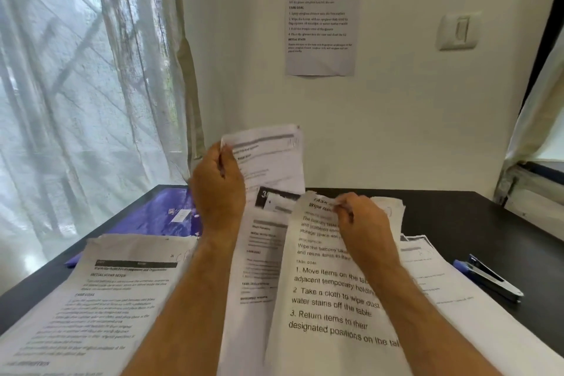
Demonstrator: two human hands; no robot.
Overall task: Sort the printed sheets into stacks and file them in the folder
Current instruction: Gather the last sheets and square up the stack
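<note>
Wall notice (323,15): heading "TASK ID", number blurred; bold section words "PROJECT", "DESCRIPTION", "TASK GOAL", "INITIAL STATE"; body lines too small to read.

Large-print sheet (332,290), top edge pinched by right hand (363,223): "Wipe", "Wipe the balcony tab…", "TASK GOAL", "1. Move items on the…", "2 Take a cloth to wipe dust", "water stains off the table", "3. Return items to their designated positions on the…".

Left sheet (122,293) on worktop: "INITIAL SCENE SETUP", "TASK GOAL"; rest blurred.

Raised sheet (268,156) in left hand (218,189): print unreadable.
</note>
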